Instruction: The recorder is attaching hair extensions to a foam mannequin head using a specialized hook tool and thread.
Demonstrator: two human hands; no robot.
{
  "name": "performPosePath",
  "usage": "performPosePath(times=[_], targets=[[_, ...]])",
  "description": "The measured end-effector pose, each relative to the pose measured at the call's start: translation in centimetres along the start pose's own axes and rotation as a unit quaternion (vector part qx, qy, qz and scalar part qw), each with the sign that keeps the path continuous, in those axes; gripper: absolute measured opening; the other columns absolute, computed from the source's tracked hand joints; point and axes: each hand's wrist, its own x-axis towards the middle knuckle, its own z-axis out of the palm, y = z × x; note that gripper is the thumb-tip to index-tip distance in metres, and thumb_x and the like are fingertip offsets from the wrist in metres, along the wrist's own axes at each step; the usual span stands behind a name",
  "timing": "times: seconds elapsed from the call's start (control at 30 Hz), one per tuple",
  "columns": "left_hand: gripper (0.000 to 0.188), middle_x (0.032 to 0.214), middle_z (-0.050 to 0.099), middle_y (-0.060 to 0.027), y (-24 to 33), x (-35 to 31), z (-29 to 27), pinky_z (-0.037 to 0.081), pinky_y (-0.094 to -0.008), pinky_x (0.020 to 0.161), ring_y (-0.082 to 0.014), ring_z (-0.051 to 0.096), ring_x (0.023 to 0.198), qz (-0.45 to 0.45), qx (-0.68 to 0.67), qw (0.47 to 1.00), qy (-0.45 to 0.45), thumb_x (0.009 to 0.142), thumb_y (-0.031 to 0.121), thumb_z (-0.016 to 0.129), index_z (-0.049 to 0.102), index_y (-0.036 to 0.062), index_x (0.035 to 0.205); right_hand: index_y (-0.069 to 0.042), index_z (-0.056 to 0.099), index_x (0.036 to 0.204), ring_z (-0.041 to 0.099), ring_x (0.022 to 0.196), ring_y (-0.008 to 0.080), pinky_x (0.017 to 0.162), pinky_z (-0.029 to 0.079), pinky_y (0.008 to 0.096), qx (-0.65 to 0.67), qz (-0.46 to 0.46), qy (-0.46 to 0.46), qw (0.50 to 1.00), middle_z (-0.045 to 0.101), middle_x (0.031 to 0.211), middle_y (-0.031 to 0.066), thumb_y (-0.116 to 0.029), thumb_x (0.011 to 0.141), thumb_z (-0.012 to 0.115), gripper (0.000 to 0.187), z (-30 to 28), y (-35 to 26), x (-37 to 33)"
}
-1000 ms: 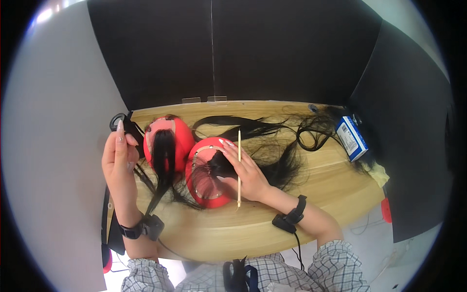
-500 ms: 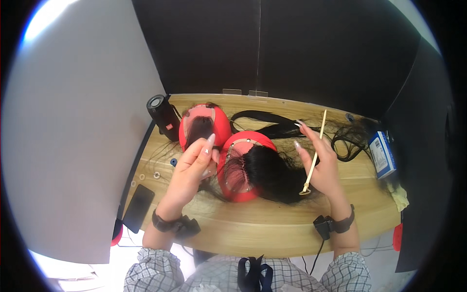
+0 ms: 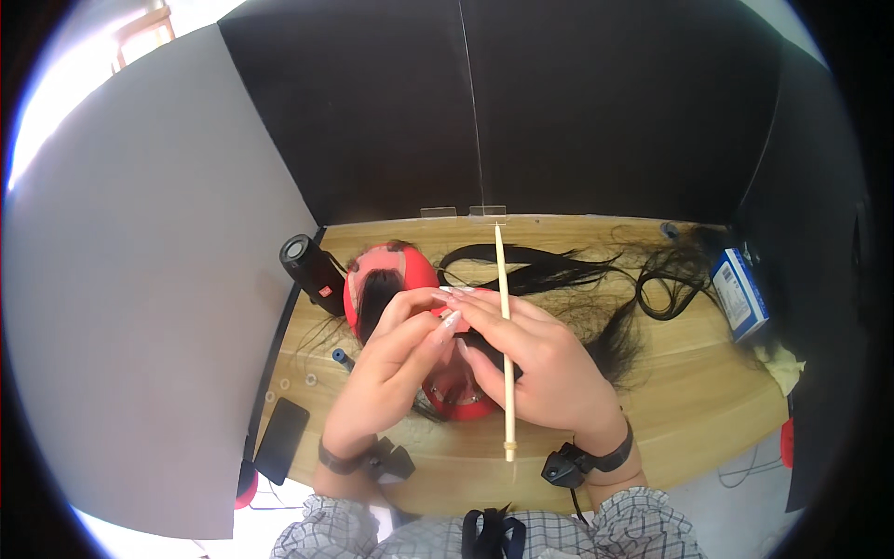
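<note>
My two hands meet over a red wig head [image 3: 453, 408] with a light mesh cap, hiding most of it. Black hair [image 3: 615, 349] spreads from it to the right. My left hand [image 3: 396, 368] is closed, thumb and fingers pinched over the cap; what they hold, if anything, is too small to make out. A ventilating needle with a long cream handle [image 3: 504, 307] lies across my right hand [image 3: 545, 368], fine tip toward me. The right fingers bend in and meet the left fingertips. A second red wig head [image 3: 422, 270] with dark hair stands behind on the left.
A black cylindrical speaker [image 3: 312, 275] stands at the left, with a dark phone [image 3: 282, 440] and small rings nearer me. Long black hair bundles [image 3: 521, 265] lie at the back. A blue-and-white box [image 3: 740, 296] sits on the right. Dark panels [image 3: 615, 112] enclose the table.
My hands were apart and have come together over the nearer wig head. The needle swung from slanted to nearly upright in the picture as the right hand moved left. The view shifted slightly.
</note>
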Motion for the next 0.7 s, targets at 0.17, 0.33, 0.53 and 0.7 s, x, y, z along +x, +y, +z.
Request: performPosePath(times=[0.17, 0.33, 0.53, 0.7], targets=[[0.019, 0.106, 0.050, -0.0089, -1.0, 0.4, -0.8, 0.032, -0.0340, 0.099, -0.0208, 0.038, 0.119, 0.010, 0.109, 0.994, -0.022, 0.097, 0.013, 0.051, 0.064, 0.0004, 0.093, 0.001, 0.064, 0.102, 0.064, 0.096, 0.0316, 0.089, 0.050, 0.0385, -0.064, -0.019, -0.001, 0.998, 0.067, 0.102, 0.0149, -0.006, 0.083, 0.063, 0.020, 0.4, 1.5, 0.0], [0.019, 0.099, 0.050, -0.0111, -1.9, 0.6, -1.5, 0.028, -0.0359, 0.103, -0.0231, 0.035, 0.121, 0.013, 0.011, 1.000, 0.020, 0.094, 0.010, 0.051, 0.062, 0.0010, 0.082, -0.003, 0.067, 0.101, 0.066, 0.080, 0.0304, 0.074, 0.051, 0.0360, 0.078, 0.098, -0.034, 0.992, 0.069, 0.084, 0.0143, -0.006, 0.085, 0.063, 0.017, -0.2, 3.0, 0.2], [0.030, 0.089, 0.055, -0.0142, -2.4, 0.8, -2.4, 0.045, -0.0351, 0.083, -0.0229, 0.053, 0.095, 0.061, -0.428, 0.901, 0.022, 0.093, 0.017, 0.048, 0.054, 0.0007, 0.068, -0.003, 0.067, 0.106, 0.065, 0.074, 0.0344, 0.070, 0.051, 0.0351, 0.116, 0.180, -0.132, 0.968, 0.069, 0.087, 0.0169, -0.009, 0.087, 0.062, 0.020, -0.6, 4.7, 0.6], [0.029, 0.076, 0.048, -0.0018, -2.5, 0.4, -2.4, 0.034, -0.0219, 0.057, -0.0074, 0.044, 0.065, -0.003, -0.247, 0.968, 0.037, 0.101, 0.022, 0.044, 0.054, -0.0004, 0.086, -0.006, 0.065, 0.116, 0.065, 0.087, 0.0331, 0.075, 0.050, 0.0401, -0.128, 0.260, -0.044, 0.956, 0.067, 0.088, 0.0208, -0.018, 0.091, 0.060, 0.028, -2.7, 5.4, -0.4]])
